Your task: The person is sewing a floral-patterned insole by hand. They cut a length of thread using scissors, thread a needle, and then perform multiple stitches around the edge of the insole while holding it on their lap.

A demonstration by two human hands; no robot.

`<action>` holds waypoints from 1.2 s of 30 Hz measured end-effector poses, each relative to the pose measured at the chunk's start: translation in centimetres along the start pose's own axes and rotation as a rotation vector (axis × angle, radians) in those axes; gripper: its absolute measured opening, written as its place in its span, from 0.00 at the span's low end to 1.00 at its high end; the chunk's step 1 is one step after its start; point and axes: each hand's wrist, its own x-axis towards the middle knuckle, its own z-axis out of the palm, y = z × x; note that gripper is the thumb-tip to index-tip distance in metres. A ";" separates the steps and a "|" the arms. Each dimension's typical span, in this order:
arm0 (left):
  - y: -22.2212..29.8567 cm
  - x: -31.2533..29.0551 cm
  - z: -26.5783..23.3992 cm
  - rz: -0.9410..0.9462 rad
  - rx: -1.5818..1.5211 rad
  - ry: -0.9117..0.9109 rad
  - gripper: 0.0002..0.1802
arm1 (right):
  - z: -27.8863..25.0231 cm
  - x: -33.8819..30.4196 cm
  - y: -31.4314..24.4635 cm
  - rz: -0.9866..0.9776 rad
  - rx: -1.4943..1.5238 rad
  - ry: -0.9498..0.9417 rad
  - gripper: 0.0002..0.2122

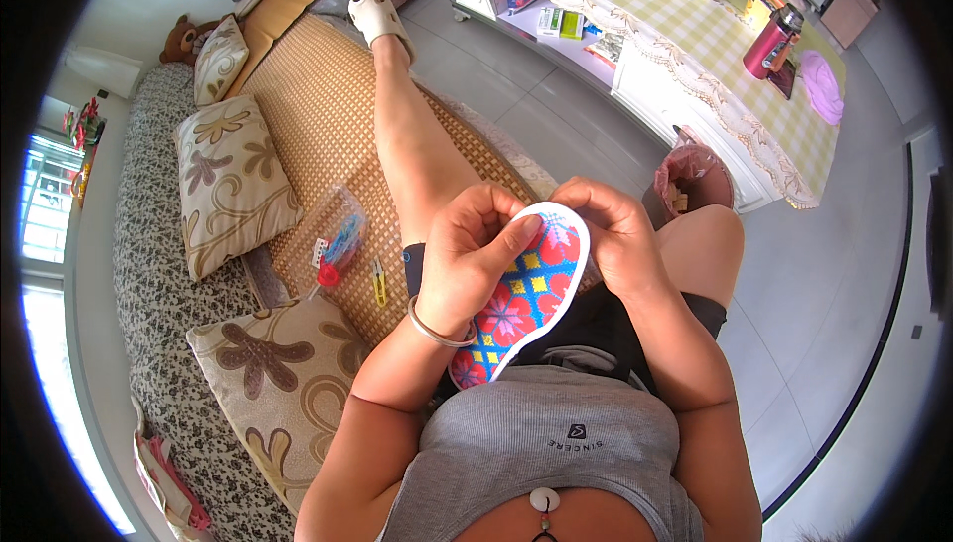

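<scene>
A shoe insole [536,294] with a white border and a red, blue and yellow stitched flower pattern is held tilted over my lap. My left hand [476,254], with a bangle at the wrist, is closed on it, the thumb pressed on the patterned face near the toe end. At the opposite upper edge, my right hand [613,239] is closed with curled fingers gripping the white border. Its fingertips are partly hidden behind the insole, and no needle can be made out. Yellow thread snips [378,282] lie on the woven mat to the left.
A clear plastic bag [342,234] with blue and red items rests on the mat [308,95]. Patterned cushions [236,180] line the left side. A cloth-covered table [685,46] bears a red flask [772,43]. A bin [700,177] stands past my right knee.
</scene>
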 end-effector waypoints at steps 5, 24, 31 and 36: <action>-0.5 0.4 -0.2 -0.026 -0.146 -0.057 0.04 | 0.1 -0.3 -0.6 -0.016 -0.115 0.028 0.03; -6.0 2.7 -1.9 -0.091 -0.795 -0.402 0.08 | 2.6 -1.0 -3.1 -0.229 -0.024 0.224 0.04; -0.8 2.7 -2.0 0.201 -0.046 0.151 0.03 | -1.0 0.2 -3.5 -0.425 -0.028 0.506 0.04; 0.4 1.5 -0.7 0.187 0.139 0.148 0.04 | 1.4 0.0 -4.7 -0.477 -0.705 0.305 0.04</action>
